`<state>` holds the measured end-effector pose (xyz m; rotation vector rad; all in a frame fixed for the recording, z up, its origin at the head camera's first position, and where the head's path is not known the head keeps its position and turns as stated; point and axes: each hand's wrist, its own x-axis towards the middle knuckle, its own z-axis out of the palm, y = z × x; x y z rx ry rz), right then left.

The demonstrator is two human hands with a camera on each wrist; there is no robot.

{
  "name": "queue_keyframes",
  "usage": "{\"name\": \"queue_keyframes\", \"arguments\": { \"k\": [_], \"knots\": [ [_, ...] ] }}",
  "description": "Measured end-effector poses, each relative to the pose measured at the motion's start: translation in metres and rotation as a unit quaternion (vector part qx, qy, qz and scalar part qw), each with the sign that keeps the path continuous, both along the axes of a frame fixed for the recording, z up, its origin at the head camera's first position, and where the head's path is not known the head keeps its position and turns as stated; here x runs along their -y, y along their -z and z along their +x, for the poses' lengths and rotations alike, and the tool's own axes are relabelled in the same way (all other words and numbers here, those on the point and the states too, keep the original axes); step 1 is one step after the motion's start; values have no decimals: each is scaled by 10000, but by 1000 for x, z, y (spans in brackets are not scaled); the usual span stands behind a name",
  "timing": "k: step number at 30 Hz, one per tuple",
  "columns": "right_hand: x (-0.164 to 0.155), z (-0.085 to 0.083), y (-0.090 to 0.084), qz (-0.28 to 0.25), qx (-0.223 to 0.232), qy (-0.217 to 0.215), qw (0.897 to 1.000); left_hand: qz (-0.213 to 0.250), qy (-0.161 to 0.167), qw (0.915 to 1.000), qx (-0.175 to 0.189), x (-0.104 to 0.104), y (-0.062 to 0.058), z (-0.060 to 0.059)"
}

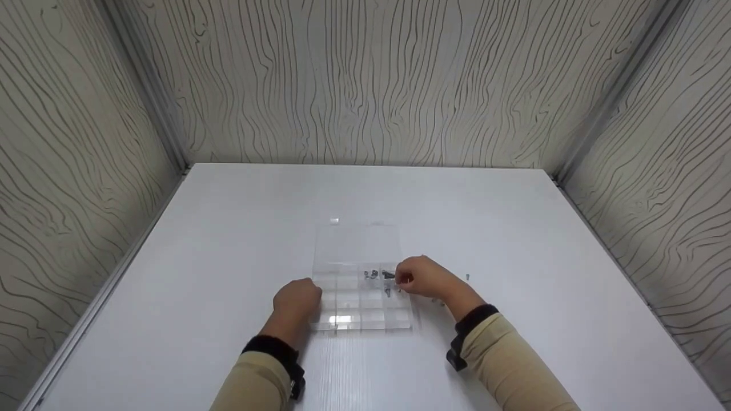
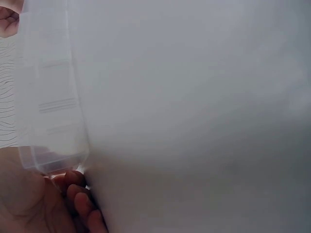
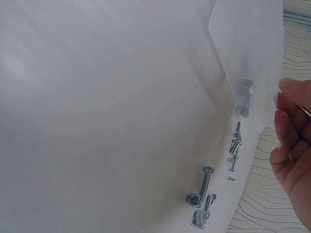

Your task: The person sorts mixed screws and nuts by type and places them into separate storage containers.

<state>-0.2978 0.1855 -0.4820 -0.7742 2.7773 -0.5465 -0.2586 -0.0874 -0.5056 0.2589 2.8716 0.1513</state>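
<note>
Looking in from my remote post, I have the clear compartment box on the white tabletop, its transparent lid opened out on the far side. I have the left hand gripping the box's left edge, fingers curled round it. I hold the right hand over the box's right side, thumb and forefinger close together; I cannot tell whether they pinch anything. Small metal fasteners sit in compartments toward the far right corner. More loose screws lie on the tabletop, right of the box.
</note>
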Motion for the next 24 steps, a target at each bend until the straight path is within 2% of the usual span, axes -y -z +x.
{"name": "queue_keyframes", "arguments": {
  "k": [14, 16, 24],
  "knots": [
    [-22, -2, -4, -213, 13, -7, 9998, 170, -208, 9996, 2, 0, 0, -2],
    [-28, -2, -4, -89, 117, 22, 9999, 241, -300, 9993, -7, 0, 1, -2],
    [-43, 1, -1, 585, 748, 524, 9941, 217, -181, 9996, 76, 0, -1, -2]
  ]
}}
